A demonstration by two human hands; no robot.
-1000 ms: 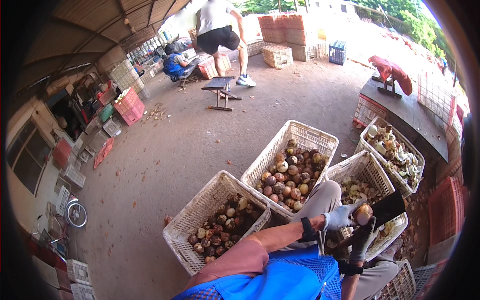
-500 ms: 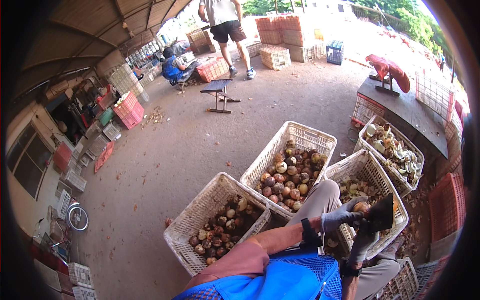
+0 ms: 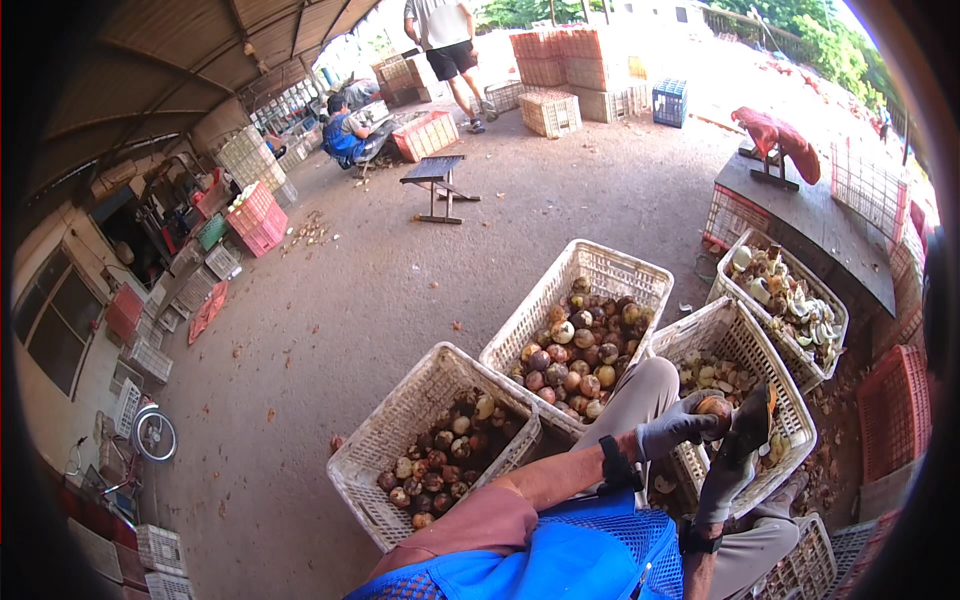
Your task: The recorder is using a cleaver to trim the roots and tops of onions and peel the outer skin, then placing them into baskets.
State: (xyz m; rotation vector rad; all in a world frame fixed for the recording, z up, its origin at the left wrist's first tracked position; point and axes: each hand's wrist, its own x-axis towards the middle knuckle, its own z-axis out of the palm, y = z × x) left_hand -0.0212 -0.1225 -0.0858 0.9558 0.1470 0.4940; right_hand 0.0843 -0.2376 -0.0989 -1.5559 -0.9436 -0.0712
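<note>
My left hand (image 3: 677, 424), in a grey glove, is closed around a brown onion (image 3: 714, 408). Beside it my right hand (image 3: 726, 484), also gloved, grips a knife with a broad dark blade (image 3: 750, 415), which stands edge-on close to the onion. The handle is mostly hidden in the glove. Both hands are above a white plastic crate (image 3: 735, 322) with pale pieces and peelings in it. To the left, one white crate (image 3: 622, 268) holds many reddish-brown onions (image 3: 580, 345), and another white crate (image 3: 375, 455) holds more, darker ones.
Trimmings fill a crate (image 3: 835, 365) at the right, next to a dark table (image 3: 820, 225). A small stool (image 3: 433, 172) stands on the concrete floor. Farther off are a squatting person (image 3: 345, 135), a walking person (image 3: 450, 50) and stacked crates (image 3: 590, 75).
The knife blade has turned from broadside to nearly edge-on. My left hand has shifted slightly with the onion, showing more of it. In the background, the walking person has taken a step.
</note>
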